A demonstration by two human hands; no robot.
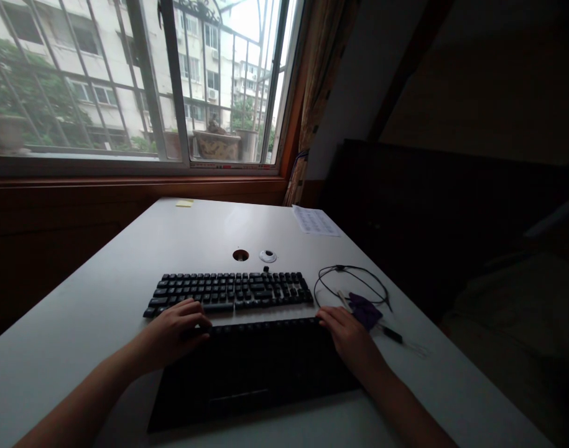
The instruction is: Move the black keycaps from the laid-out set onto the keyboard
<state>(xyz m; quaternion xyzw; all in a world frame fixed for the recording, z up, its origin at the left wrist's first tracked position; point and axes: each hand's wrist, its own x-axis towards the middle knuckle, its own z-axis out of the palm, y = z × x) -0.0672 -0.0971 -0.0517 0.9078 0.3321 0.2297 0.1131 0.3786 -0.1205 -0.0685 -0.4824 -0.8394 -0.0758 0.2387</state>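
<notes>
Fingers [191,319] wrapped on now, left hand [175,330] and right hand [347,333] each grasping a far corner of the dark board [260,361], just short of the keyboard [232,290]; an uneven push could bump it, a right-hand swing could snag the purple cloth [365,311]. Backs up, forearms slanting inward over the desk [79,311].

Daylight from the sliding window [172,93] alone lights the dim room, its sky bleached white. The white desk [209,230] carries a pale sheen near its far edge. Shadow swallows detail in the black panel [260,367] and the right side, and wide-angle stretching distorts the frame's edges.
</notes>
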